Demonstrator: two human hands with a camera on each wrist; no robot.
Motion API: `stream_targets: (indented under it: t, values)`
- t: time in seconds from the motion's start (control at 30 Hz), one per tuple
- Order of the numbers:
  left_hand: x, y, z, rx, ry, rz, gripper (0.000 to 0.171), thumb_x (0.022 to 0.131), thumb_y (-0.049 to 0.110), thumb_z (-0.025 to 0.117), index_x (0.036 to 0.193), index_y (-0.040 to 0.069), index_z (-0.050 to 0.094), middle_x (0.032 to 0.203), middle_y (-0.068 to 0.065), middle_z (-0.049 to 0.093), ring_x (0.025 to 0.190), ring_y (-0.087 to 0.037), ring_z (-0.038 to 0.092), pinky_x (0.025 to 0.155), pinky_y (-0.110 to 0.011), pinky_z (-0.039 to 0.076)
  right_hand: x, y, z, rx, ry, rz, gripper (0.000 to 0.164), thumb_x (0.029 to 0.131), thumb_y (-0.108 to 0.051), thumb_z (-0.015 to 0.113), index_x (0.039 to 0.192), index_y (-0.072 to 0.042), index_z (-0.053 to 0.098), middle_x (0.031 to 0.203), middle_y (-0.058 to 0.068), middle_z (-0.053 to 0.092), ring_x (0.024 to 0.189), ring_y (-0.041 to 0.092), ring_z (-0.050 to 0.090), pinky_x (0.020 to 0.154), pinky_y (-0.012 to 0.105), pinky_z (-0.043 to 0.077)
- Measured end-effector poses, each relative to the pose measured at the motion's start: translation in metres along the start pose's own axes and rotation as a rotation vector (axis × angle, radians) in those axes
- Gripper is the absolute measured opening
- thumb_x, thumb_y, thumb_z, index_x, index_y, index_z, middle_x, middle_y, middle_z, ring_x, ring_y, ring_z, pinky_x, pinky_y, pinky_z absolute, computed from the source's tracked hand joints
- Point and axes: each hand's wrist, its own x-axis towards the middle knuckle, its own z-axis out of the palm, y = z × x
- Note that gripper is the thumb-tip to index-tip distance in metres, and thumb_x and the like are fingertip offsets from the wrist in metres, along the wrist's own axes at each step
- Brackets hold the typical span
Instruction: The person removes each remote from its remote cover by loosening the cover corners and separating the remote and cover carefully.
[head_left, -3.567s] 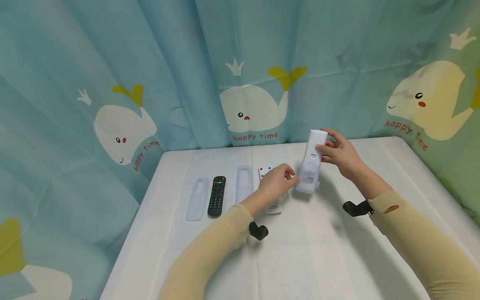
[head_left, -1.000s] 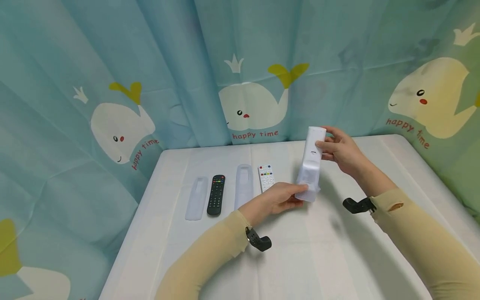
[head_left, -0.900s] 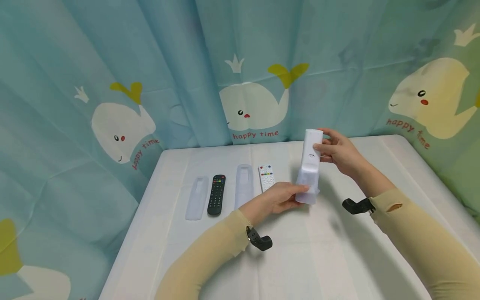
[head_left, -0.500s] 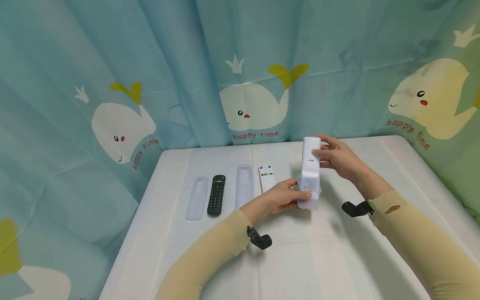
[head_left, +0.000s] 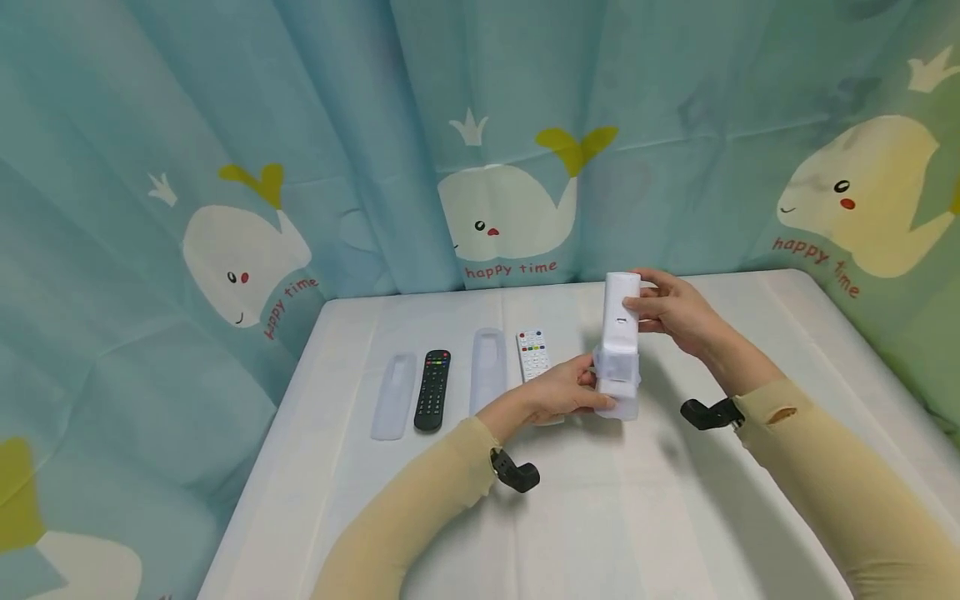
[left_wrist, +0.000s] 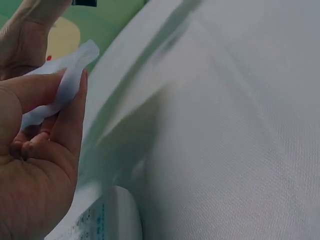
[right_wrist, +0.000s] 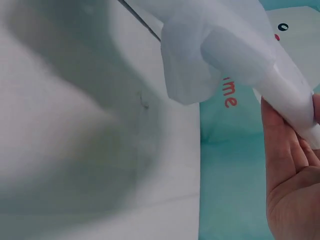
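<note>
A white remote control point(head_left: 621, 312) is held nearly upright above the table, its plain back toward the head camera. Its lower part is inside a translucent soft sleeve point(head_left: 618, 367), whose rim flares out around it. Near the sleeve's bottom end, my left hand point(head_left: 558, 392) pinches it between thumb and fingers; the left wrist view shows the thumb on the cloudy sleeve point(left_wrist: 75, 80). My right hand point(head_left: 678, 315) grips the remote's bare upper end. In the right wrist view the loose sleeve flap point(right_wrist: 187, 65) stands off from the remote.
On the white table point(head_left: 585, 517) lie, left of the hands, a flat translucent sleeve point(head_left: 393, 396), a black remote point(head_left: 432, 392), another translucent sleeve point(head_left: 489, 367) and a white remote point(head_left: 533, 352) partly hidden by my left hand. A whale-print curtain point(head_left: 360, 167) hangs behind the table.
My left hand has shifted from the sleeve's left side to its bottom end. The held remote has come down a little with my right hand and stands more upright, its lower end deeper in the sleeve.
</note>
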Motion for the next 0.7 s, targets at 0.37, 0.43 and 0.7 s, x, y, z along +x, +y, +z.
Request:
stream_targets:
  t: [0.37, 0.43, 0.7]
  values:
    - [-0.003, 0.005, 0.000, -0.028, -0.006, -0.023, 0.066, 0.092, -0.013, 0.064, 0.150, 0.010, 0.041, 0.125, -0.008, 0.064, 0.113, -0.021, 0.061, 0.097, -0.038, 0.053, 0.000, -0.005, -0.001, 0.010, 0.022, 0.030, 0.070, 0.101, -0.012, 0.065, 0.157, 0.001, 0.026, 0.112, 0.002, 0.060, 0.087, 0.011, 0.070, 0.078, 0.027, 0.059]
    - [-0.004, 0.005, 0.003, -0.030, 0.034, -0.012, 0.061, 0.092, -0.010, 0.065, 0.147, 0.008, 0.045, 0.124, -0.006, 0.064, 0.112, -0.021, 0.061, 0.097, -0.039, 0.053, 0.000, -0.005, 0.000, 0.022, 0.021, 0.025, 0.070, 0.101, -0.012, 0.065, 0.157, 0.000, 0.026, 0.112, 0.002, 0.060, 0.087, 0.011, 0.070, 0.078, 0.027, 0.059]
    - [0.002, -0.003, 0.015, 0.149, 0.284, 0.073, 0.039, 0.086, 0.001, 0.072, 0.123, 0.000, 0.060, 0.106, -0.002, 0.067, 0.096, -0.015, 0.063, 0.087, -0.032, 0.054, 0.000, -0.007, 0.012, -0.023, 0.011, 0.021, 0.069, 0.101, -0.013, 0.065, 0.158, -0.004, 0.027, 0.121, 0.009, 0.056, 0.087, 0.013, 0.067, 0.078, 0.028, 0.058]
